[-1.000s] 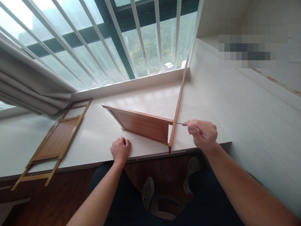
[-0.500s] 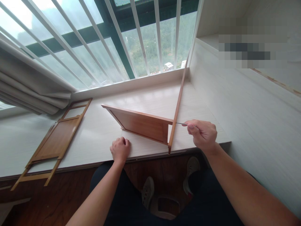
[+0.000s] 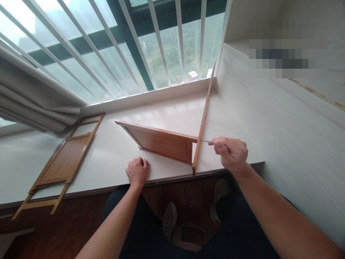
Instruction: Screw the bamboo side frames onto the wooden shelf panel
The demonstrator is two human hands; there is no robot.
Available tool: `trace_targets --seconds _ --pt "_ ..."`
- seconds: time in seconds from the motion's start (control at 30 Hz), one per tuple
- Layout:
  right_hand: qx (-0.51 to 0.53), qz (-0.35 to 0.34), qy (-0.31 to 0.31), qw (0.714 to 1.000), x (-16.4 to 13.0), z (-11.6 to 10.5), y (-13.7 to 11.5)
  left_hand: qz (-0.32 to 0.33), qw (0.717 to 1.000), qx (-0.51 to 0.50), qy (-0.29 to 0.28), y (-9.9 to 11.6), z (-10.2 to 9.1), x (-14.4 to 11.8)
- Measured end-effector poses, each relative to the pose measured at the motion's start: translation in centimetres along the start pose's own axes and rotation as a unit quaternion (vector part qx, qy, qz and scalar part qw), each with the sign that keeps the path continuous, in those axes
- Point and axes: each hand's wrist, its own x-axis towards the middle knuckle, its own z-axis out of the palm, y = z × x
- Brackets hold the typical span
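barely shifted, right fingers (image 3: 219,146) pinch a metal tool (image 3: 207,141) against the wooden rail (image 3: 205,118), left fingers (image 3: 133,166) curled.

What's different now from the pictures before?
Nothing I can see was moved, grabbed or let go. The right hand still pinches the thin tool at the wooden bar; the left hand still rests on the ledge.

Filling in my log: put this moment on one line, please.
right hand: grips thin tool, tip at wooden rail | left hand: on ledge | wooden panel: meets rail
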Motion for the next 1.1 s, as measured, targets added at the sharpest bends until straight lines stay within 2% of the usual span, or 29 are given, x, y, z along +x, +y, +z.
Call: trace_targets --seconds 0.77,1.1 --pt "0.010 0.046 0.004 0.999 -0.23 0.06 -0.21 -0.001 1.000 -0.010 0.004 -0.08 0.10 0.05" --pt "0.025 0.095 0.004 0.995 -0.27 0.02 -0.50 0.000 1.000 -0.011 0.000 -0.07 0.00 0.03"
